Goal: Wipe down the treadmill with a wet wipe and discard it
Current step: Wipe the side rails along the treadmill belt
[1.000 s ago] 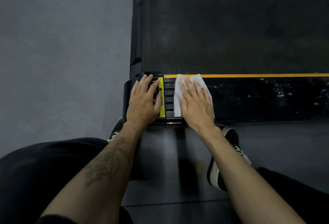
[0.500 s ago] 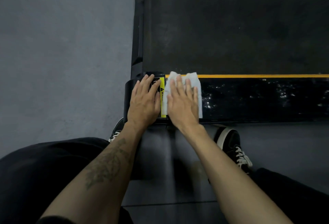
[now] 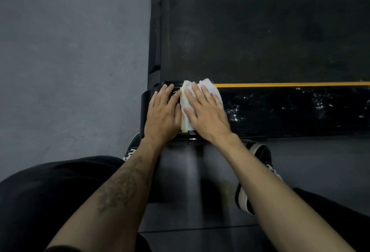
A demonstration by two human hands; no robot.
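The black treadmill (image 3: 260, 31) fills the upper right, its rear end cap (image 3: 290, 109) glossy with wet streaks below an orange stripe. A white wet wipe (image 3: 187, 91) lies bunched on the cap's left end, over the yellow warning label. My right hand (image 3: 206, 111) presses flat on the wipe with straight fingers. My left hand (image 3: 163, 113) rests flat on the cap's left corner, right beside the wipe, fingers straight.
Grey floor (image 3: 70, 61) spreads to the left of the treadmill. A dark mat (image 3: 310, 161) lies under the machine's end. My black-and-white shoes (image 3: 258, 151) and dark trouser legs (image 3: 50, 191) are close below the cap.
My right hand has slid the wipe left along the end cap until it sits against my left hand, and the wipe has bunched up. My left hand has stayed put.
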